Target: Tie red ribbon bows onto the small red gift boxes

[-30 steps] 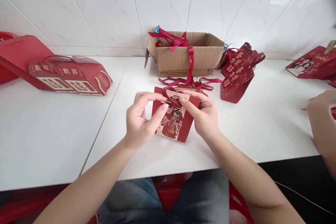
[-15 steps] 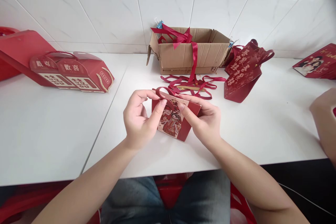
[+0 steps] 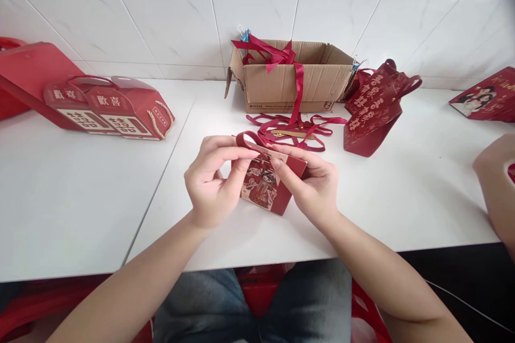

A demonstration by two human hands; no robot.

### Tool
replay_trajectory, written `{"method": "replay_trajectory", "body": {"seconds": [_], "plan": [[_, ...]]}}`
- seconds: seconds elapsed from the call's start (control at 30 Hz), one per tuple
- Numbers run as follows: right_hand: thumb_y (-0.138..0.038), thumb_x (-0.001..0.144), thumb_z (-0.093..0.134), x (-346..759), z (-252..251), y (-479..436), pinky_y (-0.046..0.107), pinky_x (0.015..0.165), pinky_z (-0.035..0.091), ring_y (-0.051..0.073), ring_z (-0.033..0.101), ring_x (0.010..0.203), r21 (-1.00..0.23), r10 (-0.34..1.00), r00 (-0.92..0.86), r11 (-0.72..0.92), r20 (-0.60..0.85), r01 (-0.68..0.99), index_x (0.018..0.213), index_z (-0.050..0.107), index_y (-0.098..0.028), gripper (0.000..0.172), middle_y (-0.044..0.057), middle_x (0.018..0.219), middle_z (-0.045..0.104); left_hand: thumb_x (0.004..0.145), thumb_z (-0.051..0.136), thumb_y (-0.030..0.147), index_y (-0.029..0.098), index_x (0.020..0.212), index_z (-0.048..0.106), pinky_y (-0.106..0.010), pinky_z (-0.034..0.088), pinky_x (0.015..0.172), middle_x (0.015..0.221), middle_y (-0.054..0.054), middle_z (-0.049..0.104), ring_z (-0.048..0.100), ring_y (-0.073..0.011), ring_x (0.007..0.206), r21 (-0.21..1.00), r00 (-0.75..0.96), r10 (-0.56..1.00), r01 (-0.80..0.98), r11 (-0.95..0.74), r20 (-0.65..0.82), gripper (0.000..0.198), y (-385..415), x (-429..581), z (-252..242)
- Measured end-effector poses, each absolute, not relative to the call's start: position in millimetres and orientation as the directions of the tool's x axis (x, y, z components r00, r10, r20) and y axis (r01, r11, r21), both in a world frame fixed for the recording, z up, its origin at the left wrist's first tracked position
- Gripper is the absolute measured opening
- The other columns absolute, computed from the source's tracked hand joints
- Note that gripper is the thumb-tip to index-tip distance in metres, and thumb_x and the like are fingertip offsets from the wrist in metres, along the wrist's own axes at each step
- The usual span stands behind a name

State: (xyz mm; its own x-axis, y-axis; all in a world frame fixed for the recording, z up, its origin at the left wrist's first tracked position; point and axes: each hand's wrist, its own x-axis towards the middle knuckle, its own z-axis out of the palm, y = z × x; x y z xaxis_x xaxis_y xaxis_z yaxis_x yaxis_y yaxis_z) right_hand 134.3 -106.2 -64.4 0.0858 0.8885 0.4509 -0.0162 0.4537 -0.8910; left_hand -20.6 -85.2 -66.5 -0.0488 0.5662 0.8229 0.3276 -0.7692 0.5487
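Note:
A small red box with printed figures [image 3: 260,186] is tilted above the white table near its front edge. My right hand [image 3: 311,179] grips the box at its upper right, thumb on the printed face and fingers behind. At its top left, my left hand [image 3: 217,182] pinches a dark red strap [image 3: 248,140] that loops up from the box's top edge. The strap's end is hidden under the fingers of my left hand.
Behind the box lie tangled red straps [image 3: 293,131]. A cardboard box [image 3: 298,86] with ribbon stands by the wall. Red gift boxes [image 3: 116,110] are on the left, a red bag [image 3: 372,112] on the right. Another person's hand [image 3: 497,171] shows at the right edge.
The fingers of my left hand have shifted over the strap, and its thumb has drawn back slightly left. The strap's end is now covered. My right hand keeps its grip.

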Motion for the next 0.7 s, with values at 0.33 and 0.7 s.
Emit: {"method": "replay_trajectory", "body": {"seconds": [0.33, 0.7], "plan": [[-0.023, 0.081, 0.069, 133.9, -66.7, -107.3, 0.036, 0.084, 0.061, 0.020, 0.073, 0.091, -0.901, 0.898, 0.092, 0.434, 0.431, -0.013, 0.100, 0.074, -0.030, 0.021, -0.001, 0.099, 0.077, 0.080, 0.068, 0.015, 0.024, 0.090, 0.068, -0.035, 0.054, 0.079, 0.089, -0.001, 0.066, 0.063, -0.0165, 0.085, 0.479, -0.042, 0.514, 0.434, -0.763, 0.857, 0.013, -87.2, -16.6, -64.8], [-0.027, 0.081, 0.069, 133.9, -71.5, -106.4, 0.037, 0.082, 0.061, 0.020, 0.072, 0.089, -0.882, 0.876, 0.103, 0.469, 0.471, 0.040, 0.101, 0.073, -0.029, 0.021, 0.000, 0.100, 0.076, 0.081, 0.066, 0.010, 0.021, 0.091, 0.063, -0.031, 0.055, 0.078, 0.095, -0.003, 0.061, 0.063, -0.0151, 0.088, 0.521, -0.038, 0.546, 0.362, -0.773, 0.837, 0.015, -91.8, -13.1, -68.5]]}}
